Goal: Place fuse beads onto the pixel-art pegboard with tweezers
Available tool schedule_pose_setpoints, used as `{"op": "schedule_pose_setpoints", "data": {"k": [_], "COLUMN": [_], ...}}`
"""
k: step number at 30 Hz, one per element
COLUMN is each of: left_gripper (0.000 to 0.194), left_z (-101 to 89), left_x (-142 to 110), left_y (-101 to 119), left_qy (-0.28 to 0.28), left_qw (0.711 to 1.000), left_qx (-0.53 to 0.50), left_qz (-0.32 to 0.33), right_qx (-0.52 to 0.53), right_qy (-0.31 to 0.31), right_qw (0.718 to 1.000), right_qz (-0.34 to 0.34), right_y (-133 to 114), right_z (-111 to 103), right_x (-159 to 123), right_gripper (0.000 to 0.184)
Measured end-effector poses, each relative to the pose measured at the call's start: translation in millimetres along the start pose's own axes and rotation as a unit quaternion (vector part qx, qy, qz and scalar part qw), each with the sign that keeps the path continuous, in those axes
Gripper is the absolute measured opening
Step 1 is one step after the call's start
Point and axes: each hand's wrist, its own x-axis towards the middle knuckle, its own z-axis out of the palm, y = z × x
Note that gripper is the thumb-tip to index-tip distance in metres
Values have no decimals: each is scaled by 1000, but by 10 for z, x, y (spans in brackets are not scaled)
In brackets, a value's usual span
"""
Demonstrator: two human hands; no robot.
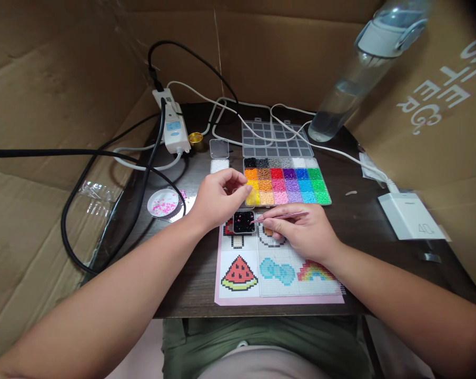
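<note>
My right hand (301, 229) grips a pair of pink metal tweezers (285, 215). Their tips reach into a small clear box of black beads (244, 222), where a few pink beads show among the black. Just above that box hovers my left hand (220, 197), fingers curled in and thumb close to the fingertips; whatever they may hold is hidden. Under the box lies a pattern sheet (239, 273) with a mushroom and a watermelon. A clear pegboard (277, 289) on it bears a blue bow (278, 271) and a rainbow (315, 271) of beads.
Behind my hands stands an open compartment case of coloured beads (287, 181). A white dish of pink beads (162, 203) is at left, near a power strip (172, 121) and looping black cables (145, 184). A water bottle (352, 84) and white charger (412, 217) stand right. Cardboard walls surround the table.
</note>
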Motion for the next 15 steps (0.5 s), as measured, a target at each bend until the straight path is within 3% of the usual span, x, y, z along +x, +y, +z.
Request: {"op": "schedule_pose_setpoints", "data": {"k": [15], "left_gripper": [18], "left_z": [-2], "left_x": [0], "left_y": [-9], "left_qy": [5], "left_qw": [1000], "left_qx": [8], "left_qz": [-2], "right_qx": [11], "right_qy": [2], "right_qw": [1000], "right_qz": [-4], "right_y": [44], "right_z": [-11], "right_x": [17], "right_gripper": [27]}}
